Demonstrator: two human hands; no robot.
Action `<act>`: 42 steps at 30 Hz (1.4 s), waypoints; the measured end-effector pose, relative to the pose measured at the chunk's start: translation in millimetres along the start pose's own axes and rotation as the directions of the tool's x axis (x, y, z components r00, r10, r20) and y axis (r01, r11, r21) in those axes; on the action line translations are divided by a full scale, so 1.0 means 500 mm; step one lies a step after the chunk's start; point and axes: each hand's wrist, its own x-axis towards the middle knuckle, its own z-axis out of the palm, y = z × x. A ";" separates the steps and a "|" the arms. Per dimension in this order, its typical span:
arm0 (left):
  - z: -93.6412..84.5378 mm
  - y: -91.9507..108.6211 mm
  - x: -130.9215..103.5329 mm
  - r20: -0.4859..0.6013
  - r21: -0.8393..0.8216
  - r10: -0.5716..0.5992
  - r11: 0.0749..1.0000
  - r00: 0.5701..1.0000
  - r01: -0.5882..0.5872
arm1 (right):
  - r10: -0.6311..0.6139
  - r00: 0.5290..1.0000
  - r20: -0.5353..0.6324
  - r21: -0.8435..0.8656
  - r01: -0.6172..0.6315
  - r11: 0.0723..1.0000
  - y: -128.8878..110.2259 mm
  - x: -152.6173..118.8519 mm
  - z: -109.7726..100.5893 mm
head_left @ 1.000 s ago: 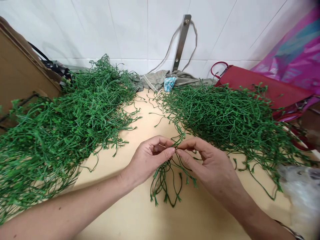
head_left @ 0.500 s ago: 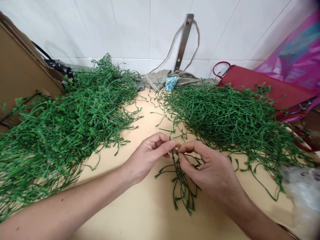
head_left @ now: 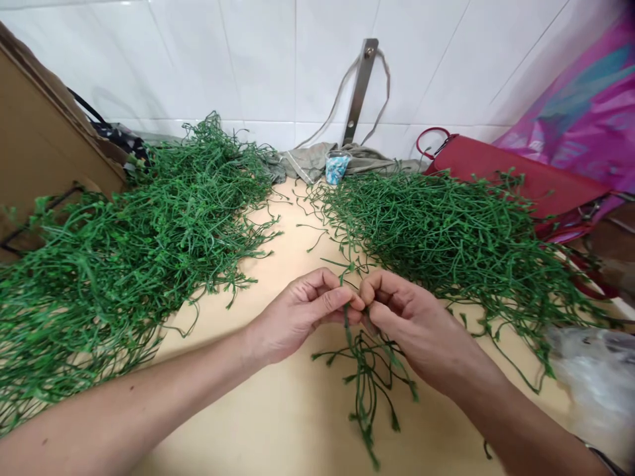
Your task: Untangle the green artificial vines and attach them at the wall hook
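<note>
Between my hands hangs a sprig of thin green artificial stems, its loose ends drooping over the table. My left hand is closed, thumb and fingers pinching the upper part of this sprig. A short piece sticks up above those fingertips. Almost touching it, my right hand pinches at the same spot, with stems coming out beneath its fingers. Exactly which strand the right fingertips grip is hard to make out.
Heaps of green plastic stems lie at left and right. A patterned cup stands at the back by a grey cloth. A cardboard box, red bag and clear plastic flank the table.
The right fingers have closed more tightly beside the left fingertips. The hanging stems have swung and spread lower and to the right. The view has shifted slightly.
</note>
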 end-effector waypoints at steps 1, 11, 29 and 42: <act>-0.001 0.005 -0.002 0.012 -0.001 0.009 1.000 1.000 -0.009 | -0.008 0.998 -0.070 -0.044 0.005 0.999 0.004 0.004 -0.014; -0.005 0.015 0.009 -0.114 0.124 0.201 0.975 0.973 -0.186 | 0.010 0.990 -0.143 0.066 0.000 0.998 -0.008 0.000 -0.002; -0.022 0.034 0.003 0.206 0.321 -0.132 0.945 0.970 0.061 | -0.387 0.712 0.585 -0.609 0.702 0.370 0.057 -0.029 0.018; -0.053 0.046 0.026 -0.049 -0.072 -0.083 0.994 0.995 0.080 | -0.404 0.865 0.298 -0.518 0.502 0.693 -0.001 -0.010 -0.029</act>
